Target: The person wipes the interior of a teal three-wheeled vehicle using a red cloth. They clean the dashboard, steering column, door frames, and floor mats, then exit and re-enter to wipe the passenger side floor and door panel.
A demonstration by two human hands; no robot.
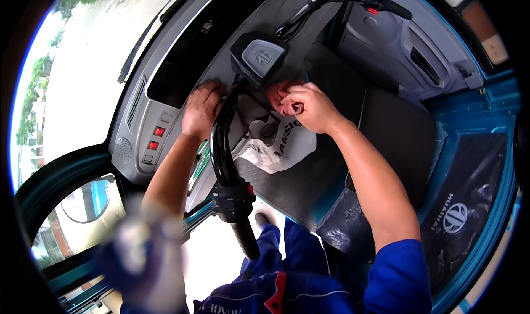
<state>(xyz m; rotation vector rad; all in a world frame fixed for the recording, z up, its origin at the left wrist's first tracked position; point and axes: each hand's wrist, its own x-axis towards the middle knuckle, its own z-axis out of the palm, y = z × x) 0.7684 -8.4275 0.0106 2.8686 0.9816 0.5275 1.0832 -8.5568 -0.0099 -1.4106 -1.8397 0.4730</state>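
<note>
I look down into the cab of a small teal vehicle. My left hand rests flat on the grey dashboard, just left of the black handlebar. My right hand is closed around a pinkish-red cloth below the handlebar's grey centre console. A white plastic bag with dark print lies under that hand, near the steering column.
Two red switches sit on the dashboard's left panel. A black floor mat and a plastic-covered dark seat lie to the right. A side mirror shows at lower left. The handlebar's near grip points toward my blue-clad legs.
</note>
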